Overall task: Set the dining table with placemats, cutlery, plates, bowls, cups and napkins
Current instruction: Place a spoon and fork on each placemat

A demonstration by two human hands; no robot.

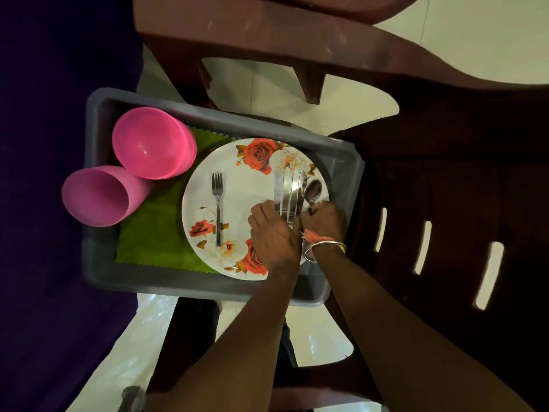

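Note:
A white plate [237, 209] with red roses lies in a grey tub [208, 283], on top of a green cloth [154, 233]. A fork [217, 203] rests alone on the plate's left half. On the right half, my left hand [274, 233] grips the handles of several knives [289, 188], whose blades fan out away from me. Beside it my right hand [323, 221], with a bangle and a pink thread at the wrist, pinches the handle of a spoon [313, 193]. Stacked pink bowls [153, 142] and a pink cup [99, 196] on its side sit at the tub's left end.
The tub rests on a brown plastic chair [190, 328]. A second brown chair [445, 188] stands to the right, another chair [252, 28] beyond. A dark purple cloth [59, 203] fills the left. Pale floor tiles [460, 34] show between the chairs.

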